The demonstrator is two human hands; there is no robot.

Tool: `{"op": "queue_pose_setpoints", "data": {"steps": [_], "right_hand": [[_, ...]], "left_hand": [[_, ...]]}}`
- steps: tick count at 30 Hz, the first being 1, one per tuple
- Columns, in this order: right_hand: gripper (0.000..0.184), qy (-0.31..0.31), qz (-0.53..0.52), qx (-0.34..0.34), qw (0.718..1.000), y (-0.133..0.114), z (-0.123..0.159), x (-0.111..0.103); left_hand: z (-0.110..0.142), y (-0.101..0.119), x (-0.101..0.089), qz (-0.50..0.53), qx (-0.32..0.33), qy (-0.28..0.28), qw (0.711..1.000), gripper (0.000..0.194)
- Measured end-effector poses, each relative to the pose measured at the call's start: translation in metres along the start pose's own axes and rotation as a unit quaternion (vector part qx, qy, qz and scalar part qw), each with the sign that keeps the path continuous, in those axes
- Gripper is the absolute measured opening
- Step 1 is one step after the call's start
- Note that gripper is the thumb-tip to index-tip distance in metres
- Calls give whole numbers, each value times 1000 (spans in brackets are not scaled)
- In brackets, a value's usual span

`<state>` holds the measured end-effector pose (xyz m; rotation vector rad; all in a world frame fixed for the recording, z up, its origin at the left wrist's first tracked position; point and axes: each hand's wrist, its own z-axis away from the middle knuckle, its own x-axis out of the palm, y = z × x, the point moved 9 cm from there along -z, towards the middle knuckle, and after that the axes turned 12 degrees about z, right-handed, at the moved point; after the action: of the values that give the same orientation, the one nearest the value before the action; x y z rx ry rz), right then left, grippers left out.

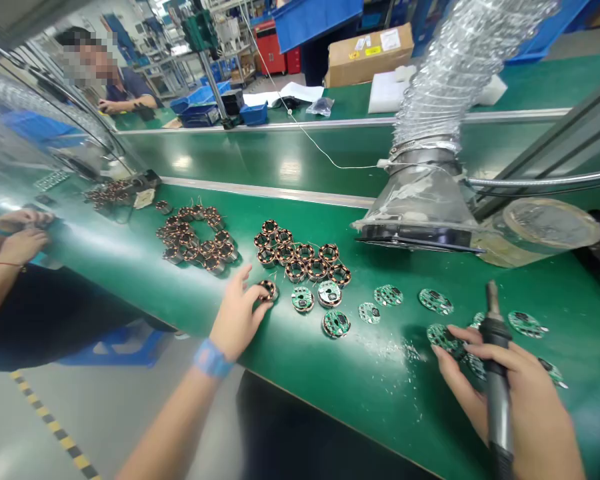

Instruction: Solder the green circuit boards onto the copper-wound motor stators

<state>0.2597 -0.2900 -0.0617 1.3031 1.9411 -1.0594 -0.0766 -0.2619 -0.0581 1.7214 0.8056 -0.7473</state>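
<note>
My left hand (240, 310), with a blue wristband, has thumb and fingers around a small copper-wound motor stator (267, 290) on the green bench. Just beyond it stands a group of similar stators (305, 252). To its right are stators topped with round green circuit boards (329, 294). My right hand (530, 393) grips a dark soldering iron (497, 387), tip pointing away from me. The thumb and index finger of that hand also pinch a round green circuit board (441, 337). Several loose boards (436, 301) lie around it, some partly hidden by the fingers.
A fume hood (420, 207) on a foil duct hangs low over the bench (330, 380), above the boards. Solder crumbs (400, 350) are scattered nearby. Another stator cluster (195, 237) lies farther left. A co-worker's hands (23, 233) are at the left edge; another person sits beyond.
</note>
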Motion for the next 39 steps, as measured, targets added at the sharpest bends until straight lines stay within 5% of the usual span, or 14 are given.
{"op": "queue_pose_setpoints", "data": {"steps": [5, 11, 17, 22, 27, 33, 36, 39], "right_hand": [[26, 19, -28, 32, 999, -11, 14, -26], [28, -16, -140, -42, 989, -77, 36, -16], [32, -38, -117, -69, 990, -118, 47, 12], [31, -29, -83, -47, 995, -118, 43, 19], [28, -58, -89, -41, 993, -109, 39, 17], [28, -67, -112, -39, 991, -99, 38, 11], [30, -65, -109, -40, 991, -98, 39, 10], [30, -69, -109, -42, 991, -99, 39, 12]], "left_hand": [[58, 31, 19, 116, -89, 55, 988, 31], [85, 72, 56, 291, -120, 38, 948, 73], [90, 44, 67, 498, -310, -3, 810, 32], [75, 41, 79, 554, -350, -54, 753, 17], [93, 53, 97, 614, -398, -69, 678, 23], [94, 63, 102, 621, -401, -136, 660, 44], [82, 58, 104, 587, -400, -145, 689, 38], [75, 57, 108, 582, -409, -147, 688, 27]]}}
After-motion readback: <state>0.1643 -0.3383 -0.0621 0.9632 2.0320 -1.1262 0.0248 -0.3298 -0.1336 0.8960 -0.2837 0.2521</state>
